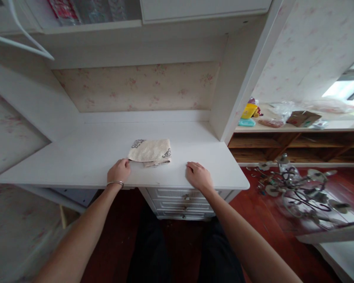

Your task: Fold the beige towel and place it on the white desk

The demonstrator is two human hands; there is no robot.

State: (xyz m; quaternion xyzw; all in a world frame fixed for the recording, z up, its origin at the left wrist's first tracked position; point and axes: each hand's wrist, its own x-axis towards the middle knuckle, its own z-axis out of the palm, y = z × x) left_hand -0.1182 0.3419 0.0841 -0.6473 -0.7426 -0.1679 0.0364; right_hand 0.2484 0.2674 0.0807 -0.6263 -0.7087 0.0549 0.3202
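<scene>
A folded beige cloth (150, 150) with dark scroll patterns at two corners lies on the white desk (100, 137). My left hand (118, 171), with a bracelet at the wrist, is closed at the cloth's near left corner, its thumb and fingertips pinching the edge. To the right of the cloth and apart from it, my right hand (199, 175) rests on the desktop near the front edge. Its fingers lie on the surface, slightly bent, holding nothing.
Above the desk hangs a cabinet (206, 10), with a white cable (20, 43) at upper left. Drawers (184, 202) sit below. On the right, a low wooden shelf (301, 143) carries a yellow container (249, 111) and a cardboard box (303, 118); a chandelier (297, 188) lies on the red floor.
</scene>
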